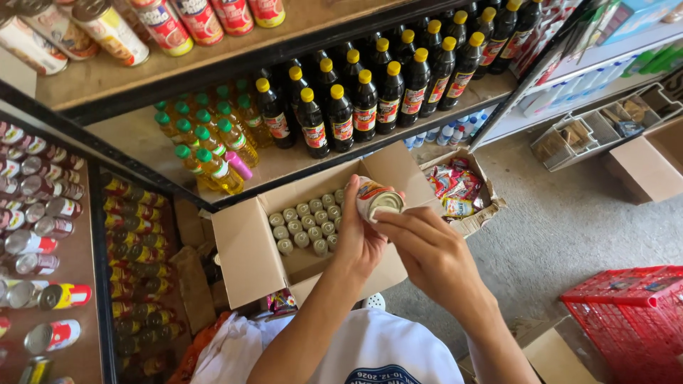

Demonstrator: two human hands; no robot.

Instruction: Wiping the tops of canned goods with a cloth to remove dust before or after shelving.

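Note:
A small tin can [376,199] with a colourful label and silver lid is held up over an open cardboard box [245,249]. My left hand [356,238] grips the can from below and behind. My right hand [427,249] touches the can's lid end with its fingertips. Inside the box stand several small cans [307,222] in rows, seen from their tops; the near part of the box floor is bare.
Shelves ahead hold dark sauce bottles with yellow caps [370,92], yellowish bottles with green caps [210,142] and cans above and at left [43,235]. A smaller box of snack packets [455,188] lies to the right. A red plastic basket [629,313] stands on the concrete floor.

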